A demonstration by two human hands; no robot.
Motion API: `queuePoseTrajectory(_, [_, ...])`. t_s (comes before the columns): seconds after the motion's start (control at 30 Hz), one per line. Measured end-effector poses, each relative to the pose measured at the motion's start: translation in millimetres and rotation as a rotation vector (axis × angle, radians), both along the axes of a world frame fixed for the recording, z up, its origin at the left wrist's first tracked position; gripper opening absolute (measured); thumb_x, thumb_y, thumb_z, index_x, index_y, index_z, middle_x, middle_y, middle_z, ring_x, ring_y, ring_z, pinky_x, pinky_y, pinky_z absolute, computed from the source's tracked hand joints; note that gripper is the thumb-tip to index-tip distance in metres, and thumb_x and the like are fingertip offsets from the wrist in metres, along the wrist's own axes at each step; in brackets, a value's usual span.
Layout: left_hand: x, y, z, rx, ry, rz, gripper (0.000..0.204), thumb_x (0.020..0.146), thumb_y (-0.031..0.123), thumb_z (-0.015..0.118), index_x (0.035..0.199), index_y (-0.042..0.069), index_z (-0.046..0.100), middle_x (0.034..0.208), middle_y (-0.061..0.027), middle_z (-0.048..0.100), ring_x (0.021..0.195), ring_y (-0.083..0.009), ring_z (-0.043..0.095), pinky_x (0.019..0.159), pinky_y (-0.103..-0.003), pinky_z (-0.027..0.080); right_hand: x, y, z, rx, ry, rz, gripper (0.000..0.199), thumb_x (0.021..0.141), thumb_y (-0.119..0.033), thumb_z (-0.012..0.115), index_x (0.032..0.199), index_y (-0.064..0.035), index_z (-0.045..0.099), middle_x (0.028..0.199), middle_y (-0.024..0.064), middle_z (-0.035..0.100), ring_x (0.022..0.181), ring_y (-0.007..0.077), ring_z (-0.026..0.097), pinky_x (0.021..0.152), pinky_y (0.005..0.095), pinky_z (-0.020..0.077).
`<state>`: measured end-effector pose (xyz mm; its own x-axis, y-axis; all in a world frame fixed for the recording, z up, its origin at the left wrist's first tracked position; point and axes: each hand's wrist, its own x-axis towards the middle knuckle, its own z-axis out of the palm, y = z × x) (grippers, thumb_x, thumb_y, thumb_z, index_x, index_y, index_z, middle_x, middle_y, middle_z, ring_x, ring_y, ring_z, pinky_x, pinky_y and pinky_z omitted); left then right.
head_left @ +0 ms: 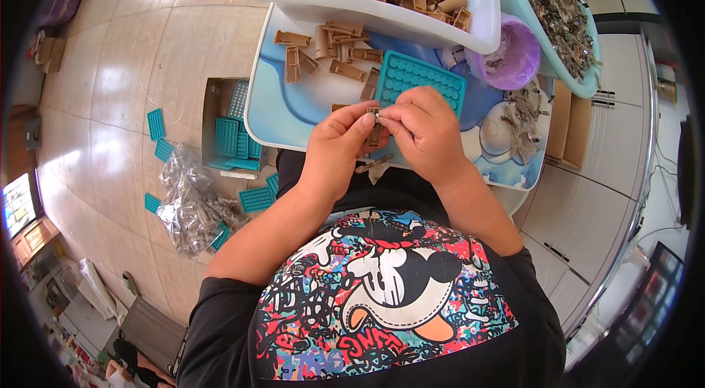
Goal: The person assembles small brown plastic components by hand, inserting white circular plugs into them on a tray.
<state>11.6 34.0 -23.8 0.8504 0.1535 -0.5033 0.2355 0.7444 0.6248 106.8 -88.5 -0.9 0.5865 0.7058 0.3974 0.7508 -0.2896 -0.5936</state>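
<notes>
Above the near edge of a low blue-and-white table [266,105], my left hand [336,144] is closed around a small brown plastic casing [374,137], held upright with its hollow side showing. My right hand [427,135] pinches at the casing's upper end. A tiny pale part shows between the fingertips there, too small to name. Just beyond my hands lies a teal tray [422,80] with rows of round cups. More brown casings [346,70] are scattered on the table to its left.
A white tub [481,17] heaped with brown casings stands at the far side. Right of it are a purple container [518,57] and a teal basin [590,69] of small metallic parts. On the floor at left sit a cardboard box [213,124] with teal trays and a clear plastic bag [187,204].
</notes>
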Motion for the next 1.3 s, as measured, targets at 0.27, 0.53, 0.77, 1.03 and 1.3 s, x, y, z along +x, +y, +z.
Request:
queuePoseTrajectory(0.27, [-3,1,-2,-0.001,-0.002,0.016,0.029,0.094,0.015,0.052,0.117,-0.003,0.053,0.100,-0.0105,0.062,0.087,-0.0170,0.062,0.081,-0.030,0.052,1,-18,11,-0.024,-0.021,0.000,0.016,0.065,-0.008,0.072,0.078,-0.0052,0.061,0.077,0.0068,0.056,0.074,0.0273,0.054,0.063,0.0368,0.0445])
queuePoseTrajectory(0.53, [-3,-1,-1,0.022,-0.007,0.031,0.030,0.094,0.015,0.052,0.117,-0.003,0.053,0.102,-0.0127,0.063,0.089,-0.0183,0.063,0.081,-0.032,0.053,7,-51,-1,-0.343,0.004,-0.156,0.016,0.065,-0.011,0.072,0.074,-0.0067,0.060,0.076,0.0073,0.056,0.076,0.0289,0.053,0.066,0.0381,0.0431])
queuePoseTrajectory(0.77, [-12,5,0,-0.045,-0.058,0.030,0.033,0.092,0.016,0.054,0.119,-0.003,0.052,0.103,-0.0137,0.063,0.090,-0.0182,0.063,0.081,-0.032,0.053,9,-48,22,-0.203,0.011,-0.237,0.012,0.066,-0.007,0.070,0.071,-0.0062,0.059,0.073,0.0068,0.055,0.073,0.0282,0.053,0.064,0.0374,0.0424])
queuePoseTrajectory(1.03, [-15,-1,-1,0.026,0.011,0.016,0.030,0.093,0.016,0.053,0.116,-0.003,0.055,0.098,-0.0118,0.064,0.083,-0.0174,0.064,0.079,-0.030,0.053,1,-28,49,0.051,-0.196,-0.261,0.015,0.064,-0.005,0.072,0.074,-0.0067,0.060,0.071,0.0050,0.055,0.067,0.0247,0.055,0.059,0.0351,0.0441])
queuePoseTrajectory(1.3, [-20,-1,-36,0.956,-0.285,-0.236,0.033,0.093,0.019,0.054,0.121,0.001,0.050,0.103,-0.0101,0.061,0.093,-0.0169,0.060,0.078,-0.030,0.051,-46,70,55,0.044,0.119,0.236,0.017,0.068,-0.008,0.071,0.080,-0.0082,0.060,0.079,0.0078,0.056,0.067,0.0264,0.058,0.057,0.0343,0.0461])
